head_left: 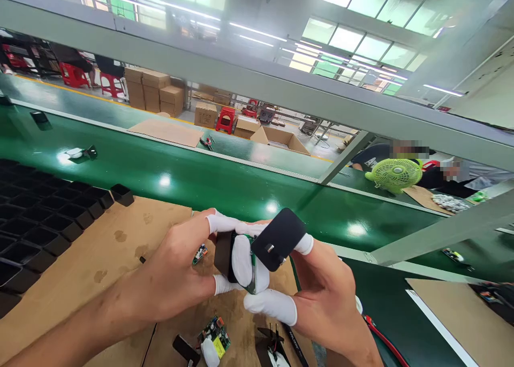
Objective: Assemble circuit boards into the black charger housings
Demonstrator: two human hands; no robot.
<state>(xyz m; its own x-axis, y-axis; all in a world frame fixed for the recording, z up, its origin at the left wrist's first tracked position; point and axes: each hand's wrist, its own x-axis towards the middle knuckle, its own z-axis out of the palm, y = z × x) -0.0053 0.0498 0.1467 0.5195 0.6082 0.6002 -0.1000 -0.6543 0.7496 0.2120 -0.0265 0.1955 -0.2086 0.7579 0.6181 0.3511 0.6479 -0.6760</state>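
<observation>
My left hand [179, 265], with white finger cots on thumb and finger, is closed round a black plastic case [224, 254]. My right hand [321, 281], also with white finger cots, grips a circuit board [253, 270] padded with white lumps [242, 260]. A black plug cover [280, 238] with metal prongs stands tilted at the board's right side. The board's left end is at the mouth of the case; how far inside it sits is hidden. Below my hands lie another circuit board [214, 337] with a yellow part, and a black plug piece [273, 345].
Rows of black cases [52, 217] stand at left on the brown cardboard [120, 260]. Beyond runs a green conveyor belt [193, 180] carrying a few parts. Red-handled pliers [381, 335] lie at right. A grey beam [257, 94] crosses ahead. Co-workers sit beyond a green fan [395, 174].
</observation>
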